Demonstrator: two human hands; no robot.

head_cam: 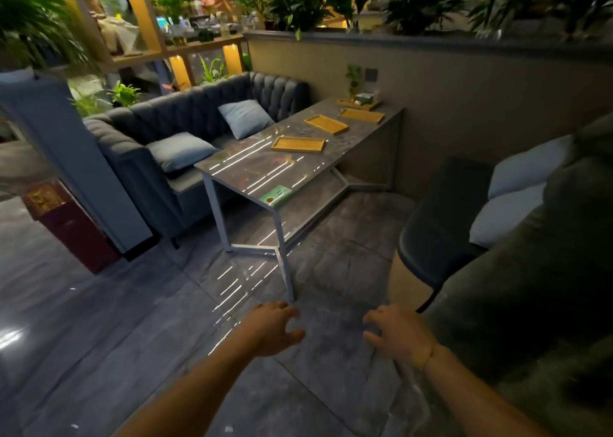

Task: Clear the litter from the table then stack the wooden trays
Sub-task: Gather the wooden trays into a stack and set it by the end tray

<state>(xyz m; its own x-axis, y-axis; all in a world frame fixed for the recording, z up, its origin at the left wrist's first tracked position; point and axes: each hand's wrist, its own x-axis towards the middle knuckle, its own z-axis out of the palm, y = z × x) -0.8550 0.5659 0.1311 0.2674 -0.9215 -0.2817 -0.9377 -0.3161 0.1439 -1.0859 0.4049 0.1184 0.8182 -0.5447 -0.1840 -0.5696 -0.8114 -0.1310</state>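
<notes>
Three empty wooden trays lie apart on the grey marble table (252, 171): a near tray (298, 145), a middle tray (326, 124) and a far tray (361, 115). A fourth tray (359, 104) by the wall carries a small green box. A green card (275, 195) lies flat at the table's near edge. My left hand (273, 328) and my right hand (396, 335) hover over the floor well short of the table, fingers spread, holding nothing.
A dark tufted sofa (185, 118) with pale cushions runs along the table's left side. Another seat (441, 227) with cushions stands to the right. A low wall (464, 81) topped with plants backs the table. A red box (63, 224) stands by a pillar on the left.
</notes>
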